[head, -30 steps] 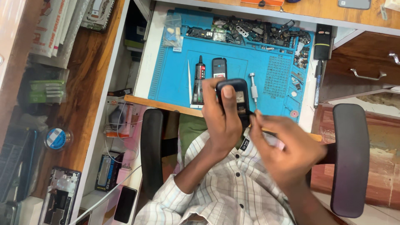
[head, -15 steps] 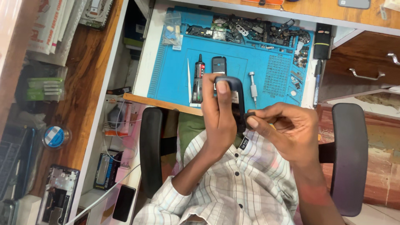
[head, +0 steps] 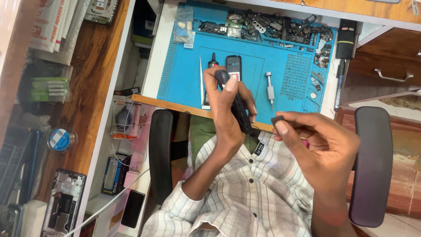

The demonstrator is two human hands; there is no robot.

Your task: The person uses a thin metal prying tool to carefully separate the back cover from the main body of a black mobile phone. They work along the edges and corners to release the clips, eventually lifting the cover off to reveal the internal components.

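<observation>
Since the frame half a second back, the hands have come apart, so that's the news. Scanning from the left of the frame: a wooden shelf (head: 94, 87) with a blue-and-white tape roll (head: 60, 139) and a stripped phone frame (head: 61, 206) in the lower left. Then the blue work mat (head: 184, 74) on the white desk, with a small black glue tube (head: 212, 59), a little phone (head: 233, 66) and a silver screwdriver (head: 269, 90) lying on it, and a parts pile (head: 272, 24) along its top edge.

At centre, the left hand (head: 228, 116) is clamped around a dark handset (head: 239, 112), now turned edge-on instead of flat. Right of it, the right hand (head: 322, 147) has pulled clear and pinches a small dark piece (head: 278, 120) between thumb and fingertips. My guess is that the bit came off the handset, though I can't tell what it is. A black chair armrest (head: 372, 162) and a wooden drawer (head: 390, 66) close out the right side.
</observation>
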